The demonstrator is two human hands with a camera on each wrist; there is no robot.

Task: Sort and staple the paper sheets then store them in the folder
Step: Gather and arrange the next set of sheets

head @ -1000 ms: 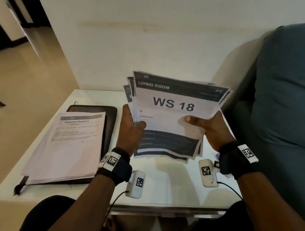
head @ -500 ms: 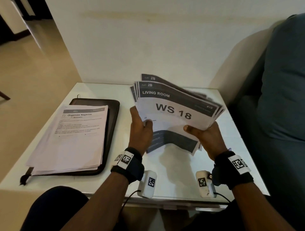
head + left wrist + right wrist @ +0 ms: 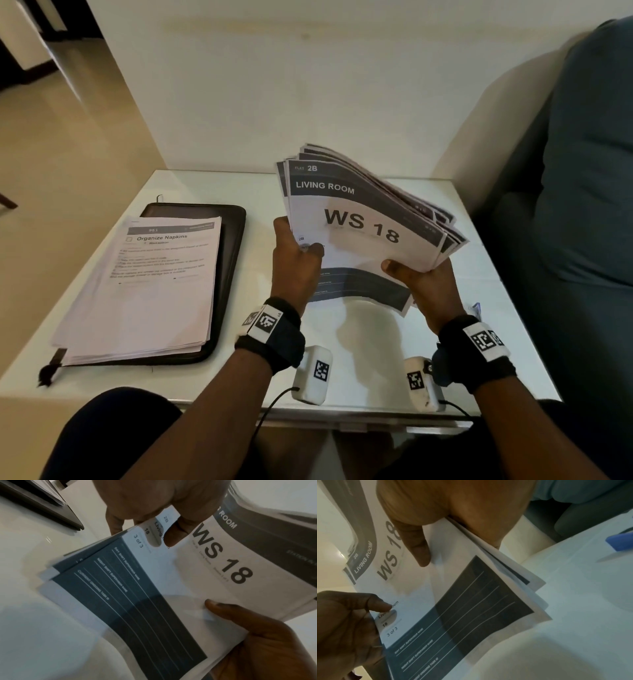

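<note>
Both hands hold a fanned bundle of printed sheets (image 3: pixel 363 226) above the white table (image 3: pixel 376 346); the top sheet reads "LIVING ROOM, WS 18". My left hand (image 3: pixel 298 263) grips the bundle's left edge, thumb on the front. My right hand (image 3: pixel 421 284) grips its lower right edge, thumb on the top sheet (image 3: pixel 447 574). The left wrist view shows the same top sheet (image 3: pixel 214 566), marked "3 of 3". A second stack of white sheets (image 3: pixel 154 287), headed "Organize Napkins", lies on a black folder (image 3: pixel 229 260) at the table's left.
A blue object (image 3: pixel 476 308) pokes out by the table's right edge, also seen as the blue object (image 3: pixel 619 542) in the right wrist view. A grey-blue sofa (image 3: pixel 582 205) stands right of the table, a white wall (image 3: pixel 274 85) behind it.
The bundle has sunk lower toward the table and tilted flatter, its sheets fanning out more at the right. Both hands kept their hold. The stack on the folder has not moved.
</note>
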